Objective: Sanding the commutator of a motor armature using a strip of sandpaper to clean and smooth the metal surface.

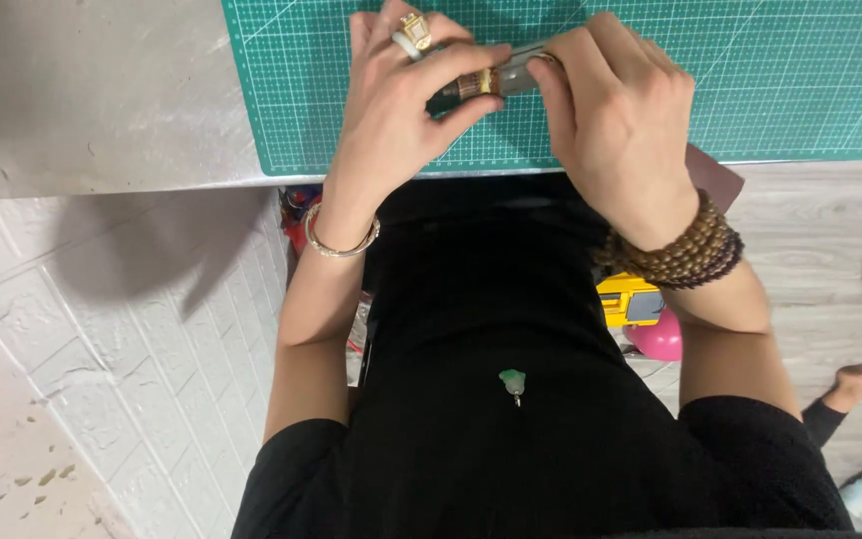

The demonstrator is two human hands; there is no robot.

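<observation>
Both hands (511, 110) grip small cylinder (496, 80) — over green mat (800, 80).

- The person wears a black short-sleeved top (511, 329); the sleeves end above the elbows and leave both forearms bare.
- A small pale green pendant (514, 383) with a metal tip lies against the black cloth at the middle of the chest.
- The left hand (401, 100) carries a gold ring (416, 28) with a square pale face, and beside it a plain whitish-green band (406, 46).
- A thin gold bangle (339, 243) circles the left wrist.
- The right hand (616, 110) has no visible ring on it.
- The right wrist is wrapped several times in strings of round brown wooden beads (685, 255), the rows nearest the elbow being darker.
</observation>
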